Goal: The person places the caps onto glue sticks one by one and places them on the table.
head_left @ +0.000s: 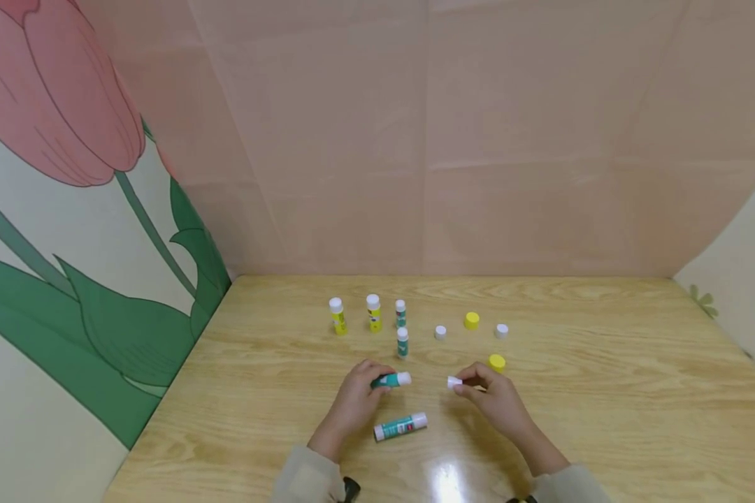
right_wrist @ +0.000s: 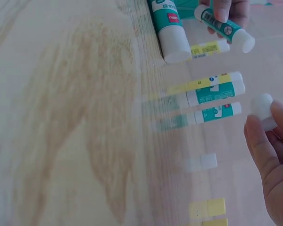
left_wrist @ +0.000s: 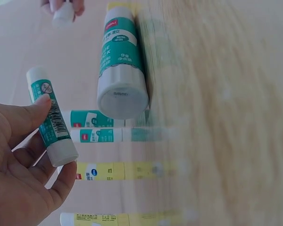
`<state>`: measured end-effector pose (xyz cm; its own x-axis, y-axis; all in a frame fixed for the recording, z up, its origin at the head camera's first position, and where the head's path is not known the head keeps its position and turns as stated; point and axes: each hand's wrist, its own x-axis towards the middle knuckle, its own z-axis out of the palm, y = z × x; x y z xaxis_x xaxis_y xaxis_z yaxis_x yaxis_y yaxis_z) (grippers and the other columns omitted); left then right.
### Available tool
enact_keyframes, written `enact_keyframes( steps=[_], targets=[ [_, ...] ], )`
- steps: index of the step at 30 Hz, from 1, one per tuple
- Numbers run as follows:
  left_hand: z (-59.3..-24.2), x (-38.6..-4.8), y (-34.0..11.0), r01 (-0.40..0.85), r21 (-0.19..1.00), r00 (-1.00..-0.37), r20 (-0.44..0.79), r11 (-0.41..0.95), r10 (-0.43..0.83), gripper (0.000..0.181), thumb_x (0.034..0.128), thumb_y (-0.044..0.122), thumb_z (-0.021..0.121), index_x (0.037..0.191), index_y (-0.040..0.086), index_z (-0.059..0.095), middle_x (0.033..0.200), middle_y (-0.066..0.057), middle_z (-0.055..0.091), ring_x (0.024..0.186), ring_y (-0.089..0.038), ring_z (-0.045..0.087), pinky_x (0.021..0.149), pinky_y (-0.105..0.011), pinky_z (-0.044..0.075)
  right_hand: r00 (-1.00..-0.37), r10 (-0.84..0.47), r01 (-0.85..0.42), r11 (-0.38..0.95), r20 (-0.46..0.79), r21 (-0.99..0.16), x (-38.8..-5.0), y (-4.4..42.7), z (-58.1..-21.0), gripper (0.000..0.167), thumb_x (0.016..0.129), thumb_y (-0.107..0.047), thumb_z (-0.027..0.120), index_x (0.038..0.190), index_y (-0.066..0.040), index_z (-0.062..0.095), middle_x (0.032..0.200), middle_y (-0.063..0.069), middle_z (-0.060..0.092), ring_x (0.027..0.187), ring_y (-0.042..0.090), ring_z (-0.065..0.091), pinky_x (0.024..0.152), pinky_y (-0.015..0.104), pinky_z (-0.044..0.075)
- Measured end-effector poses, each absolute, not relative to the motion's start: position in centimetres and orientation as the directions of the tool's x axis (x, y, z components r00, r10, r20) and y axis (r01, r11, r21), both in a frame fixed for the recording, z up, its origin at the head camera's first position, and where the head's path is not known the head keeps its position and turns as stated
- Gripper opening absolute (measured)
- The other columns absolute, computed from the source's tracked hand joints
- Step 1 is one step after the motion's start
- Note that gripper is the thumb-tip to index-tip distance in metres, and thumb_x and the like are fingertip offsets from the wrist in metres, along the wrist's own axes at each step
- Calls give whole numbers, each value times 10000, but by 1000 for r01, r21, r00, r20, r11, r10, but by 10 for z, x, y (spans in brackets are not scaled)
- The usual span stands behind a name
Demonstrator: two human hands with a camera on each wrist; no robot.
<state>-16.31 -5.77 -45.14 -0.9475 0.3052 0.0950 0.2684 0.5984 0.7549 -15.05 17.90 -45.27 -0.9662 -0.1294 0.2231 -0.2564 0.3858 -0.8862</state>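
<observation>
Glue stick point(left_wrist: 54, 125), teal with white ends, is above the worktop point(head_left: 604, 377), gripped between the thumb and fingers of the left hand point(head_left: 356, 392), one end pointing toward the right hand point(head_left: 492, 398). That right hand pinches a small white cap point(head_left: 454, 383) in its fingertips, well clear of the stick. Whether the stick's facing end is bare or covered is hard to tell. Likeliest mishap, I judge, is a dropped cap: it is small, only fingertips hold it, and a slight slip would let it fall and perhaps roll. If cap and stick met at a slant, the rim could catch and jam. Nearer the sleeves point(head_left: 308, 478), a larger teal stick point(head_left: 400, 427) lies on its side; being round, it could roll if brushed by a lowered wrist. Beyond the hands stand two small teal sticks point(head_left: 403, 344), one in front of the other, and to their left two yellow sticks point(head_left: 374, 314); all are slim and upright, so a careless knuckle might topple one. To the right sit two loose white caps point(head_left: 440, 332) and two yellow caps point(head_left: 472, 321), the closer yellow one just beyond the right hand, where a forward nudge could knock it away.
</observation>
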Motion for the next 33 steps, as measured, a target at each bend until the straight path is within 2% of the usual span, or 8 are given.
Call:
enact_keyframes(
  steps=[18,26,33],
  targets=[
    [-450,-160,-55,316,737,-931,119,598,346,237,811,110,582,1046,127,592,945,97,507,885,-80,484,759,-247,420,-971,-143,-231,370,191,-900,-149,175,-449,100,737,-13,643,810,-29,577,773,51,609,699,128,560,607,242,470],
    [-452,-160,-54,303,749,-933,106,589,345,243,812,110,583,1053,140,593,954,98,506,894,-76,477,769,-269,420,-972,-165,-216,363,166,-906,-149,172,-448,103,736,-10,644,813,-21,576,792,59,601,739,188,568,626,240,471],
    [-453,-160,-53,316,751,-925,109,580,363,253,814,93,580,1066,106,592,948,97,509,879,-70,482,751,-261,426,-969,-178,-224,358,169,-907,-149,170,-448,106,735,11,636,817,-9,572,795,66,599,739,179,567,635,243,470]
  ],
)
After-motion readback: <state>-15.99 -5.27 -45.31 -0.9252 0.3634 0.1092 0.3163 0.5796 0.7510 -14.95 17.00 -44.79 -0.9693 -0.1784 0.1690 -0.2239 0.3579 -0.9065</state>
